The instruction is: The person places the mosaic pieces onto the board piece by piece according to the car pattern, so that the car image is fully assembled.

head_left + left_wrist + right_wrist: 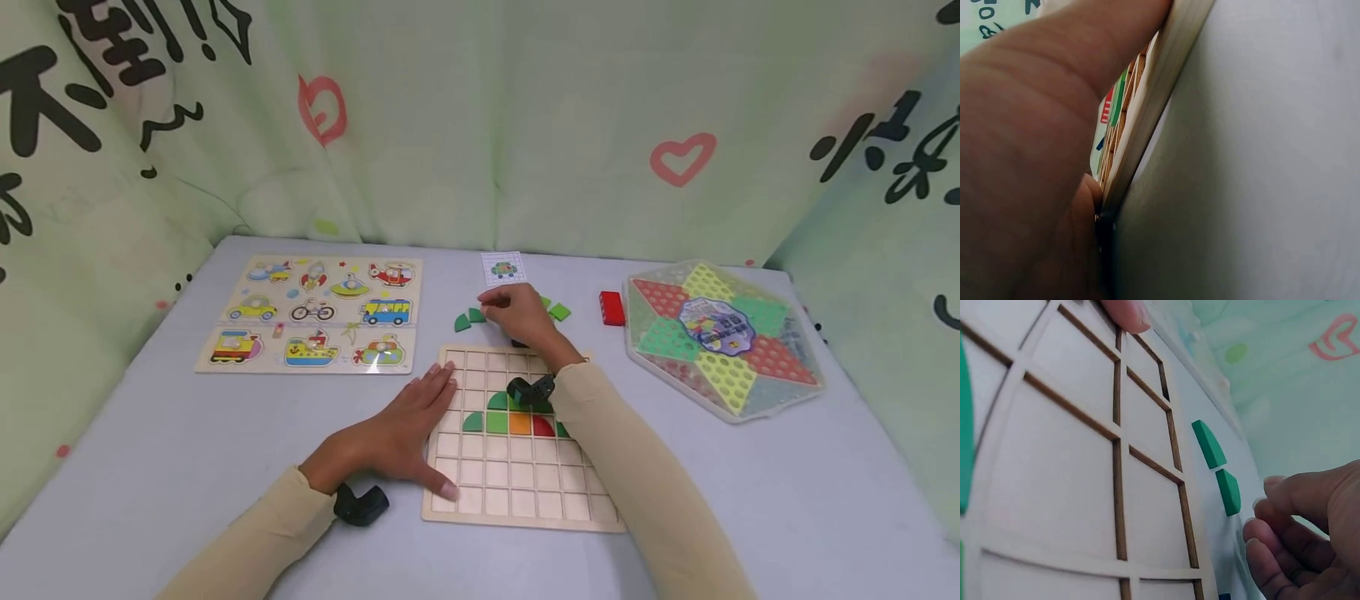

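Observation:
My left hand lies with fingers spread along the left edge of a wooden grid board, thumb near the lower left corner. In the left wrist view the thumb covers part of the board's side. Beyond the board's far edge hovers my right hand, its fingers loosely bent and nothing visible between them. Beside its fingertips lie two green quarter-round pieces, which the hand does not touch. In the grid sit a light green square, an orange square, a red quarter-round and several green pieces.
A pattern card lies at the back. Light green squares are right of the right hand, near a red block. A vehicle puzzle lies left, a hexagonal game box right. Curtains surround the table.

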The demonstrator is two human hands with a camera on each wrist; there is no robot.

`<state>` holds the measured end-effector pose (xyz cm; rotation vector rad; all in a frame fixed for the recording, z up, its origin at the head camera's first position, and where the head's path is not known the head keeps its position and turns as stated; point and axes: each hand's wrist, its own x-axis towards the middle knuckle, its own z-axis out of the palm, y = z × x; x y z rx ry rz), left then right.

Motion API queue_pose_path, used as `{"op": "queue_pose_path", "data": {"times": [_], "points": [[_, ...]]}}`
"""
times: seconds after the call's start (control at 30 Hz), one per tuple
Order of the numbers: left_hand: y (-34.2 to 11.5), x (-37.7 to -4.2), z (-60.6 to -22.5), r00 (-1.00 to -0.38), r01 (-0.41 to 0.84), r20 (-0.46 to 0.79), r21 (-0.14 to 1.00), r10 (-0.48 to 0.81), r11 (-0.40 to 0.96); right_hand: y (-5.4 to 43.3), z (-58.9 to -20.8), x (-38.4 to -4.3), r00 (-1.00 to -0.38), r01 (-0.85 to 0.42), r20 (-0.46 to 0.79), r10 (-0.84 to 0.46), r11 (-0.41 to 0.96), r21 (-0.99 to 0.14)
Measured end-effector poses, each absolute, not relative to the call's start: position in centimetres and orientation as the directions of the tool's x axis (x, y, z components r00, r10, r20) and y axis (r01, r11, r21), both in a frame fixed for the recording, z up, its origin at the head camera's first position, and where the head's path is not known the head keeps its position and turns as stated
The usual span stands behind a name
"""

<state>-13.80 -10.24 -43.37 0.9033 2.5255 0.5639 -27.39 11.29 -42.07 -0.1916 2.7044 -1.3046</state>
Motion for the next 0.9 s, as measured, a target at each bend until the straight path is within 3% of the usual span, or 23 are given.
{"op": "queue_pose_path", "data": {"times": [0.53,0.9], "points": [[-10.23,-13.90,-43.24,-0.715,0.507,-0.227,0.482,0.661,0.714,10.82,-42.23,-28.13,-0.949,-0.147,-0.083,-0.303,0.661,-0.736],[-10.30,-13.83,-43.33,-0.714,0.507,-0.224,0.488,0.664,0.710,10.40,-42.40,-28.05,-0.942,-0.165,-0.106,-0.318,0.716,-0.678]]}}
